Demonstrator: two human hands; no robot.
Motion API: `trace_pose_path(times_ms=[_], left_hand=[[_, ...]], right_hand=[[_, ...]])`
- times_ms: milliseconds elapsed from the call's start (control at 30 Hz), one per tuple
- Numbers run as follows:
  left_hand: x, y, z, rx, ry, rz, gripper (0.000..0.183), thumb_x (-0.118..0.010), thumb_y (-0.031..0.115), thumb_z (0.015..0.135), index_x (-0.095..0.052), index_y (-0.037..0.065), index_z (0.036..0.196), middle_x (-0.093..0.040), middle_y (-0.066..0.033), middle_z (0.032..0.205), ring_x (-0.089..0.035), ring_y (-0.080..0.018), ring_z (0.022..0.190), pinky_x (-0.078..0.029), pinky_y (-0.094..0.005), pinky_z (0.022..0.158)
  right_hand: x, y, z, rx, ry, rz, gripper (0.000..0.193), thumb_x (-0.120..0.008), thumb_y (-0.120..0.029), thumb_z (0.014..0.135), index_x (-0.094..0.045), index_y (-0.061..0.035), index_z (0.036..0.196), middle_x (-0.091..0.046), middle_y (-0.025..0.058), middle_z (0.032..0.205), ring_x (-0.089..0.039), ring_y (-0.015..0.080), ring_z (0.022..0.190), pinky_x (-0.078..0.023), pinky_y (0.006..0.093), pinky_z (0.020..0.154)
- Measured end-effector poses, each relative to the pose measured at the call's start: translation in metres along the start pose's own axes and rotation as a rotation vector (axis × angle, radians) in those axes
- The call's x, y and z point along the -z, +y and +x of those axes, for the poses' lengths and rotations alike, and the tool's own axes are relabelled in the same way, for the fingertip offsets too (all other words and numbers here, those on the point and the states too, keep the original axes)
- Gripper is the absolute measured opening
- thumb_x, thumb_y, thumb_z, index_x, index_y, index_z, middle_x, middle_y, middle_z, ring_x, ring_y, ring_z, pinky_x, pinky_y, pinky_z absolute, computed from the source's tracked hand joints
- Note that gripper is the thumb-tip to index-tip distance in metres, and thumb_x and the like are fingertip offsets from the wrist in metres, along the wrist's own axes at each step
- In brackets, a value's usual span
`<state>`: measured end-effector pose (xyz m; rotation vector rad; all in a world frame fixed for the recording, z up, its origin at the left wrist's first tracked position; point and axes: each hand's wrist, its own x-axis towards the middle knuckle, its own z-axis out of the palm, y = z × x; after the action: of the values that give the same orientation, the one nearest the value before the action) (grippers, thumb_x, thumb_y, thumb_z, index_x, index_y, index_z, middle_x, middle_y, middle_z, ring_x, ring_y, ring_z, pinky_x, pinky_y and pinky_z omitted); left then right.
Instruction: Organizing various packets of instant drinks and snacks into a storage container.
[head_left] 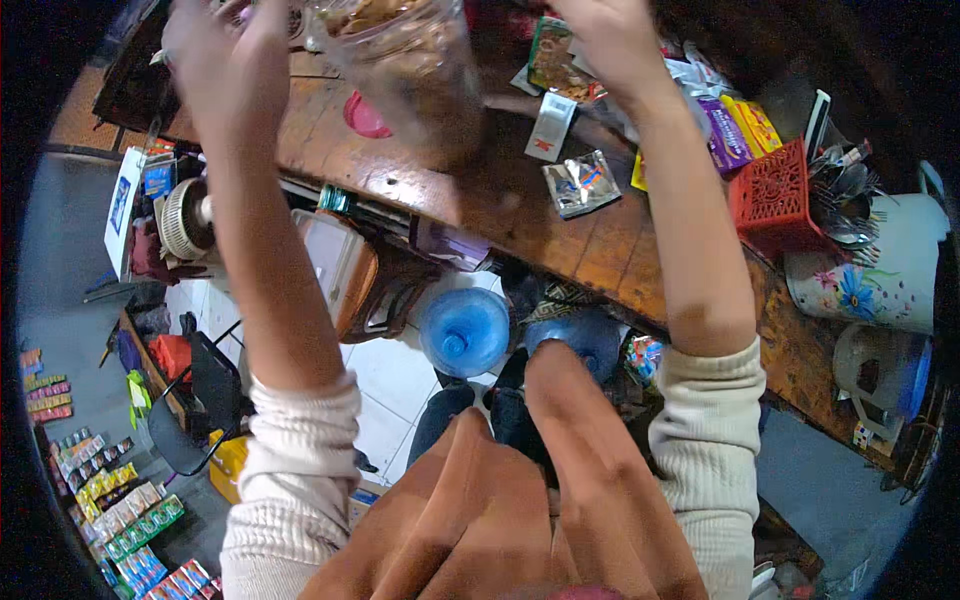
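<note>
My left hand [230, 75] is raised at the top left, smeared by motion, beside a clear plastic bag [420, 90] with brown pieces inside. The bag stands on the wooden table. My right hand [618, 45] reaches to the top edge, next to a green and brown packet [555, 60]; its fingers run out of the picture. Whether either hand holds anything is not visible. Between my arms lie a small white box [550, 126], a silver sachet [583, 184] and a pink round thing [366, 115], partly behind the bag.
A red basket [772, 198] of spoons and forks stands at the right, beside a flowered white bucket [862, 268]. Purple and yellow packets [735, 132] lie behind it. Below the table's edge are a blue water jug [464, 332] and a brown chair [385, 290]. Sachets [110, 490] hang at the lower left.
</note>
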<state>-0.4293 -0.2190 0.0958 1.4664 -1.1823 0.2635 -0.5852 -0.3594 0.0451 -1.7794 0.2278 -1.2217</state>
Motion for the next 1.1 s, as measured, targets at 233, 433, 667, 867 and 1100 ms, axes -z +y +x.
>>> trace_pose_path(times_ms=[233,433,667,867,1100], left_hand=[[-0.143,0.027,-0.105,-0.567,0.067,-0.201,0.027,-0.059,0.004,0.059,-0.056,0.011,0.085,-0.055,-0.0074,0.089,-0.049,-0.0268,0.082,-0.037,-0.0385,0.075],[-0.306,0.004,-0.045,-0.354,-0.281,0.037,0.027,-0.059,0.003,0.064,-0.051,0.0,0.089,-0.049,-0.0187,0.093,-0.048,-0.0372,0.091,-0.043,-0.0448,0.072],[-0.406,-0.042,-0.011,-0.259,-0.609,0.21,0.024,-0.056,0.001,0.063,-0.058,-0.002,0.087,-0.059,-0.0219,0.085,-0.057,-0.0384,0.08,-0.046,-0.0461,0.07],[-0.408,-0.04,-0.007,-0.215,-0.442,0.138,0.022,-0.055,0.001,0.064,-0.058,-0.002,0.086,-0.06,-0.0223,0.083,-0.058,-0.0386,0.077,-0.046,-0.0459,0.069],[-0.405,-0.022,0.004,-0.176,-0.272,0.054,0.021,-0.054,0.0,0.064,-0.059,-0.002,0.084,-0.061,-0.0229,0.081,-0.059,-0.0387,0.074,-0.046,-0.0457,0.069]], right_hand=[[0.196,0.084,-0.009,-0.945,0.132,-1.436,0.041,-0.048,-0.022,0.073,-0.06,-0.0043,0.108,-0.055,0.0189,0.115,-0.053,0.034,0.107,-0.041,0.0384,0.09],[0.199,0.105,-0.017,-0.934,-0.032,-1.47,0.038,-0.044,-0.022,0.077,-0.061,-0.0045,0.107,-0.052,0.02,0.118,-0.051,0.0345,0.11,-0.039,0.042,0.093],[0.182,0.108,-0.028,-0.931,0.228,-1.598,0.035,-0.041,-0.022,0.084,-0.058,-0.005,0.109,-0.05,0.0211,0.121,-0.049,0.0333,0.113,-0.038,0.0494,0.091],[0.19,0.125,-0.024,-0.93,0.197,-1.382,0.035,-0.041,-0.022,0.084,-0.056,-0.0037,0.11,-0.054,0.0257,0.111,-0.055,0.036,0.103,-0.04,0.053,0.087],[0.179,0.087,-0.018,-0.938,0.091,-1.661,0.037,-0.041,-0.02,0.084,-0.053,-0.0028,0.116,-0.054,0.0206,0.116,-0.056,0.0358,0.102,-0.043,0.0481,0.087]])
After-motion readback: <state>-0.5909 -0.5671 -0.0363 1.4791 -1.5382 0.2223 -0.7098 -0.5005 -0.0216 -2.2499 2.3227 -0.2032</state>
